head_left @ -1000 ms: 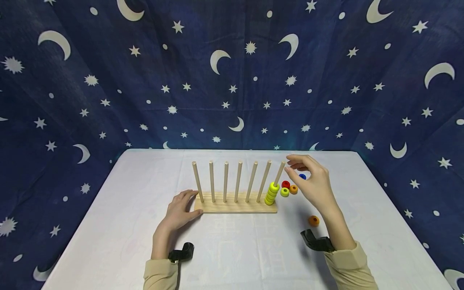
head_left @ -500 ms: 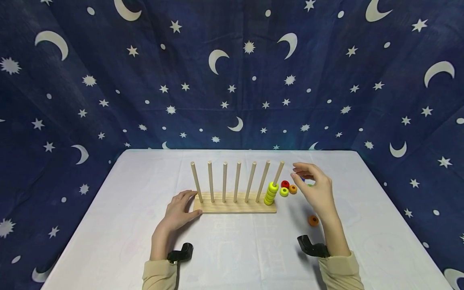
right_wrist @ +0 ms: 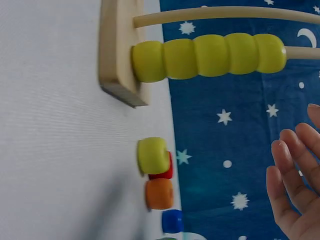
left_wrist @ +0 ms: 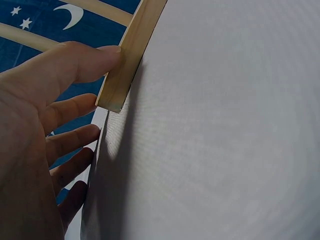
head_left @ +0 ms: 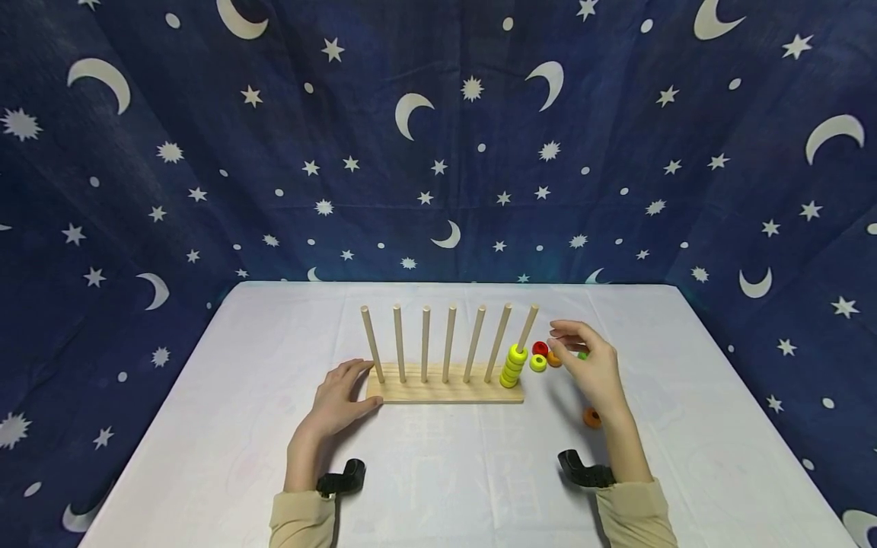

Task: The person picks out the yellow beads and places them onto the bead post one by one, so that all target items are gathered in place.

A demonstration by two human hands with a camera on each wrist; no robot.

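A wooden peg board [head_left: 438,393] with a row of upright pegs stands on the table. Its rightmost peg carries several stacked yellow beads [head_left: 512,368]. My left hand [head_left: 337,402] grips the board's left end, thumb [left_wrist: 97,62] on the front edge and index finger toward the back corner. Above some loose beads right of the board, my right hand [head_left: 594,369] hovers with relaxed fingers and nothing between them. Those beads are yellow [head_left: 538,364], red [head_left: 540,348], orange [head_left: 553,359] and green [head_left: 582,355]. A blue bead [right_wrist: 172,221] shows only in the right wrist view.
Another orange bead [head_left: 591,417] lies nearer on the white tabletop [head_left: 438,479], partly behind the right forearm. A dark blue cloth [head_left: 438,190] with moons and stars hangs behind the table. Each wrist wears a black camera mount [head_left: 585,469].
My right hand has come down from beside the top of the rightmost peg to above the loose beads. My left hand has stayed on the board's end.
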